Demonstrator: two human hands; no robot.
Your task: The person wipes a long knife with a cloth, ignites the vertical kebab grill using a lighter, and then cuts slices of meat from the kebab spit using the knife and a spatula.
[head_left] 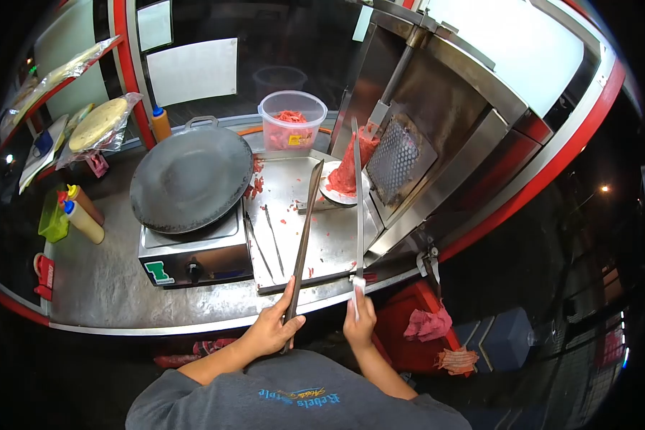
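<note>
My left hand (271, 324) is closed around the lower part of a long, narrow, dark metal tool (309, 222). I cannot tell whether it is a pair of tongs. The white handle of a long knife (359, 222) is in my right hand (360, 324), its blade pointing up and away. Beyond the blade, a cone of red meat (345, 172) stands on a vertical spit (401, 68), above a white round plate (333, 193). The knife overlaps the meat in view; whether they touch is unclear. Below lies a metal tray (283, 186) with meat scraps.
Left of the tray, a large dark pan (191, 179) covers a burner (193, 261). A clear bucket (292, 122) of red meat stands behind. The steel grill housing (444, 122) rises at right. Squeeze bottles (84, 221) and stacked flatbreads (99, 125) are at left.
</note>
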